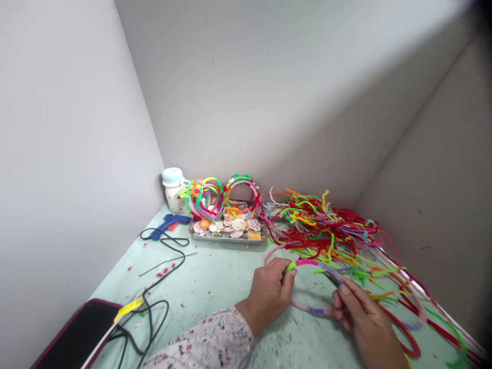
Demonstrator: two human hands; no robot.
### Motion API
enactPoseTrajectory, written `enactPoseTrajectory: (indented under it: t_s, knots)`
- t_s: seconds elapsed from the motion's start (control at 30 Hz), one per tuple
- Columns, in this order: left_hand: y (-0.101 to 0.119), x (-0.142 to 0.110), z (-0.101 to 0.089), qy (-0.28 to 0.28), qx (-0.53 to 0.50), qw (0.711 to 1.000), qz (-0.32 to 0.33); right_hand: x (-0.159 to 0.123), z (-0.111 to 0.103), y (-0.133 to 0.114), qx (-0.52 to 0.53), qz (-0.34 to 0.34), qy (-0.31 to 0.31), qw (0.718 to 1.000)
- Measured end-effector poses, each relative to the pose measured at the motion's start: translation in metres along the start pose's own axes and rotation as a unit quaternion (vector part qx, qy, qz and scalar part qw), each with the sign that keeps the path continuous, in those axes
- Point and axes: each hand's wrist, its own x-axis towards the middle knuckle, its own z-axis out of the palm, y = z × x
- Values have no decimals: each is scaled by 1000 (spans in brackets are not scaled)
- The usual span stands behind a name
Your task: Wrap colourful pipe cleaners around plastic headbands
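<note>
The person's left hand (267, 294), coming out of a floral sleeve (215, 341), was closed on a pipe-cleaner hoop (315, 311) at its lime-green and pink stretch. The right hand (365, 323) pinched the same hoop at its purple stretch, so the two hands stood apart with the hoop between them, over a pale green tabletop (215, 292) flecked with red scraps. At one o'clock from the hands, a tangled heap of red, yellow, green and orange pipe cleaners (319, 225) spread toward the right wall, with strands trailing close by the right hand. At eleven o'clock sat a metal tray (226, 241) of seashells, with finished pipe-cleaner headbands (203, 200) propped behind the shells. Beside the tray stood a white speckled jar (172, 189) with a pale blue lid. A blue hot glue gun (169, 224) lay at ten o'clock, its black cord (161, 279) looping across the table toward nine. At eight o'clock, a black phone (77, 333) in a red-edged case lay partly behind that cord, which carried a strip of yellow tape (128, 310).
</note>
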Motion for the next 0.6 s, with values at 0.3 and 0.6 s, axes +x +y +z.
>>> enactPoseTrajectory:
  t_s: [0.3, 0.6]
  knots:
    - [4, 0, 0, -9, 12, 1000, -25, 0, -2, 0, 8, 29, -19, 999]
    - [2, 0, 0, -5, 10, 1000, -26, -2, -2, 0, 49, 41, -17, 998]
